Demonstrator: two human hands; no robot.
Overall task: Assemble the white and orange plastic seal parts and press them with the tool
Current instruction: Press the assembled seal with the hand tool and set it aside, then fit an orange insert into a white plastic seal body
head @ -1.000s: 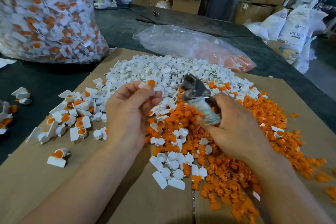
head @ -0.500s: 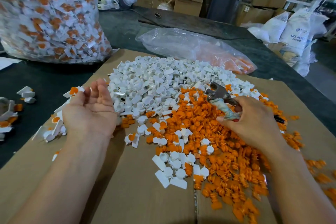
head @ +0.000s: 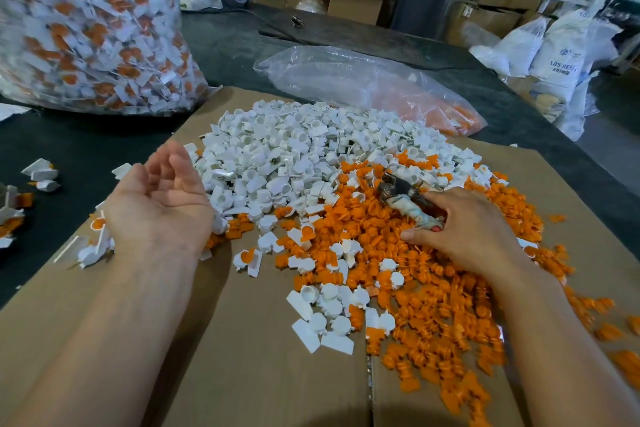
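The right hand (head: 464, 232) grips the shiny metal tool (head: 394, 187) by its wrapped handle on bumpy orange parts (head: 415, 305), and the left hand (head: 159, 204) lies with loose, open fingers.

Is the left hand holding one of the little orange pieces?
No, the left hand is turned palm up with relaxed fingers and nothing in it.

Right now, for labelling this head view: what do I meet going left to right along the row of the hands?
Loose seal pieces → left hand → white parts pile → tool → right hand.
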